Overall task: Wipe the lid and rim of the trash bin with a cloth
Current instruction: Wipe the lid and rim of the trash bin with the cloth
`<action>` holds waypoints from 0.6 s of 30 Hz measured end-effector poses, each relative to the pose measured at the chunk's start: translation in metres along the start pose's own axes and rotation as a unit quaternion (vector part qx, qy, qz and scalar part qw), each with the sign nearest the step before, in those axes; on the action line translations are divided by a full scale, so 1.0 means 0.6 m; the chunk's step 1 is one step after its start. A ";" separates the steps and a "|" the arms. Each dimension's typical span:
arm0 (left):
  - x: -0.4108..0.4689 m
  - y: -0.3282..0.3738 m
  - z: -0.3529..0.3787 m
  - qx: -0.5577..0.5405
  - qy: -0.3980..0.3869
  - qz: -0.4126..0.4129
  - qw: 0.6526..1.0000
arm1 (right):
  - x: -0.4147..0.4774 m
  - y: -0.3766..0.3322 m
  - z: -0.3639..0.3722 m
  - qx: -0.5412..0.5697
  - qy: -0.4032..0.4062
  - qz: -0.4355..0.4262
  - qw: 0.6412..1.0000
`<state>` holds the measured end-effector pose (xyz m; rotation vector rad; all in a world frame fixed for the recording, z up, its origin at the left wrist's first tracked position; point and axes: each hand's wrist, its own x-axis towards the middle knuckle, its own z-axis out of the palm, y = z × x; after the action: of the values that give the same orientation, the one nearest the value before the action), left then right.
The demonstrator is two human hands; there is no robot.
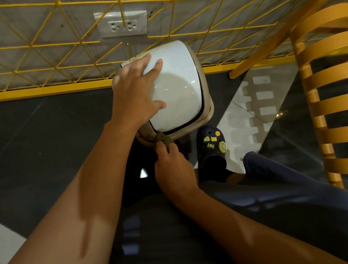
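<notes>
A dark floor [30,138] was seen from above, backed by a grey wall behind a yellow wire grid [36,44], with a slatted orange chair [342,88] at the right. A trash bin [203,84] was found in the middle of the view, against the far wall, near a dark shoe [212,146].

The bin was closed by a glossy white lid [175,89], framed by a beige rim [193,128]. Brown grime could be made out at the lid's far left corner.

The left hand [135,92] was laid flat on the left side of the lid, fingers straight and spread, nothing grasped. The right hand [172,167] was placed at the near left corner of the rim, where a small olive cloth [163,138] was pinched in bunched fingertips and pressed to the edge.

The bin was judged to be light, stiff plastic, likely to slide or tip on the smooth floor if not steadied from above. The lid was judged slippery, and apt to swing if hinged, so a flat press would suit it better than a grasp. The cloth was judged soft and limp, best held wadded and pressed firmly along the rim.
</notes>
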<state>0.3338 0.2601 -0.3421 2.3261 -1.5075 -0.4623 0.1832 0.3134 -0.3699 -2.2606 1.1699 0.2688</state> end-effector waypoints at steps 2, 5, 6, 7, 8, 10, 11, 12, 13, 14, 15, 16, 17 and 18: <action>0.000 0.000 0.000 -0.004 -0.001 -0.003 1.000 | 0.000 -0.009 0.004 -0.001 -0.009 -0.007 1.000; 0.001 0.000 0.000 -0.010 -0.004 -0.006 1.000 | 0.004 -0.022 0.009 0.000 -0.023 -0.014 1.000; 0.001 0.000 -0.001 -0.012 -0.005 -0.006 1.000 | 0.006 -0.026 0.010 0.001 -0.025 -0.016 1.000; 0.001 0.000 0.000 -0.013 -0.006 -0.007 1.000 | 0.008 -0.030 0.011 0.002 -0.026 -0.017 0.999; 0.001 -0.001 -0.001 -0.014 -0.007 -0.007 1.000 | 0.010 -0.034 0.012 0.003 -0.028 -0.019 0.999; 0.002 -0.002 -0.001 -0.013 -0.009 -0.005 1.000 | 0.013 -0.037 0.012 0.002 -0.032 -0.024 0.999; 0.002 -0.003 -0.001 -0.010 -0.011 -0.003 1.000 | 0.013 -0.037 0.011 -0.002 -0.033 -0.027 0.999; 0.002 -0.003 -0.001 -0.008 -0.013 0.000 1.000 | 0.013 -0.033 0.009 -0.008 -0.034 -0.029 0.999; 0.002 -0.004 0.000 -0.007 -0.015 0.003 1.000 | 0.012 -0.029 0.007 -0.016 -0.035 -0.031 0.999; 0.002 -0.004 0.000 -0.006 -0.016 0.005 1.000 | 0.011 -0.023 0.003 -0.024 -0.037 -0.032 0.999; 0.002 -0.004 0.001 -0.005 -0.017 0.007 1.000 | 0.010 -0.015 -0.001 -0.031 -0.038 -0.035 0.998; 0.002 -0.004 0.002 -0.002 -0.019 0.008 1.000 | 0.008 -0.008 -0.005 -0.038 -0.039 -0.037 0.998; 0.003 -0.004 0.002 0.000 -0.020 0.010 1.000 | 0.007 0.000 -0.010 -0.043 -0.038 -0.039 0.998; 0.004 -0.004 0.002 0.002 -0.021 0.010 1.000 | 0.007 0.008 -0.015 -0.047 -0.036 -0.039 0.997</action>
<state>0.3360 0.2589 -0.3447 2.3156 -1.5521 -0.5055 0.1811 0.3033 -0.3665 -2.3527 1.0491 0.3779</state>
